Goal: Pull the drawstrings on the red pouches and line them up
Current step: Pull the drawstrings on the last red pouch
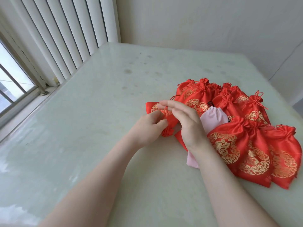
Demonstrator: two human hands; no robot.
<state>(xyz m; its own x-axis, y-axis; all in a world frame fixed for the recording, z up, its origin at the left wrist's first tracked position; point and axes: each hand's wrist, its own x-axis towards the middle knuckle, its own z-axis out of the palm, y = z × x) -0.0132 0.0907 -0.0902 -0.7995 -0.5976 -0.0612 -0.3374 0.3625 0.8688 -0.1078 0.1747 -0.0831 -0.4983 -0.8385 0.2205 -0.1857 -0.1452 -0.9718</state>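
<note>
Soft, even daylight enters from the window (11, 86) well to the left of the left hand (147, 126); the pale surface (98, 161) carries a milky sheen near that side; shadows under the hands are faint; wide-angle bending curves the blinds (65, 35) and frame edges; fingertips look slightly smeared.

Red satin pouches (255, 151) w/ gold round emblem prints & red drawstrings (258, 97), a plain pale pink pouch (213, 117) w/ black cord among them, on a pale green-white marbled table (98, 145), beside white vertical blinds (65, 38).
</note>
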